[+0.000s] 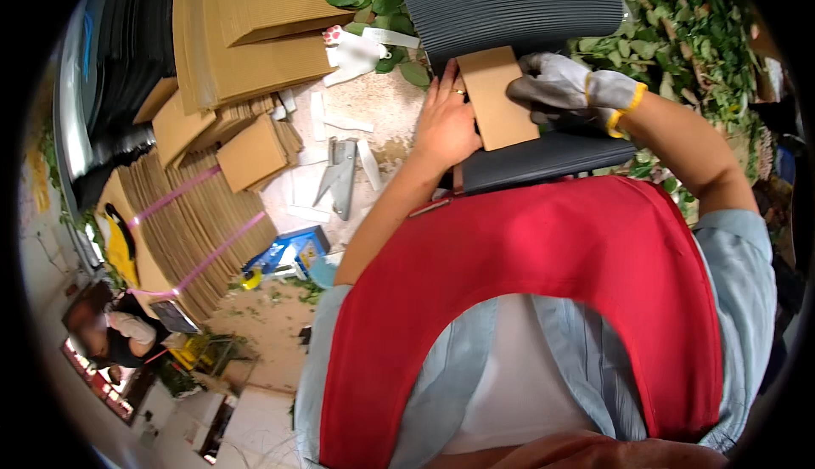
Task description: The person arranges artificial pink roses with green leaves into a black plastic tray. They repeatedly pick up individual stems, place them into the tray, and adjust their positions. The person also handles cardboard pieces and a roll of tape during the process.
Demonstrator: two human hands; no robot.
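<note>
A small brown cardboard piece [499, 100] lies tilted across dark corrugated sheeting in front of me. My left hand [447, 128], bare with a ring, rests along its left edge, fingers stretched out and slightly spread. At the right edge, my right hand [556, 89], in a grey-white glove with a yellow cuff, has its fingers curled and closed on the cardboard; the fingertips are partly hidden. The black ribbed sheet [509, 2] arches up behind both hands. Its smooth dark near part [552, 159] lies under the cardboard, close to my red apron-like garment [526, 231].
Left of my arm lie a grey stapler [340, 176], white strips [318, 117] and a white paw-shaped item [355, 55]. Cardboard stacks [187, 206] and large sheets [255, 11] fill the left. Green leaves [671, 36] heap at the right. Another person [127, 329] is at lower left.
</note>
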